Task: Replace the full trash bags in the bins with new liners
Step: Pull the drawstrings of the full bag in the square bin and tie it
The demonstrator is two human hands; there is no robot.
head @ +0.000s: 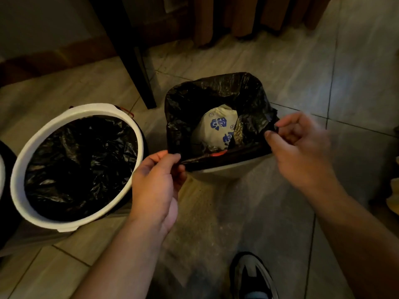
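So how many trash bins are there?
2: the round white plastic bin on the left, and the pale bin in the middle with a black plastic bag. A white sliver at the left edge may be a third.

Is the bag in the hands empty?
No, the bag pinched by the left hand and right hand holds a white packet with blue print.

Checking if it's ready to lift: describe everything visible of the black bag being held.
The black bag is thin, glossy, crinkled plastic lining a pale bin on the floor. Its mouth stands open, showing a white packet with blue print and something red. The left hand pinches its near rim, the right hand its right rim.
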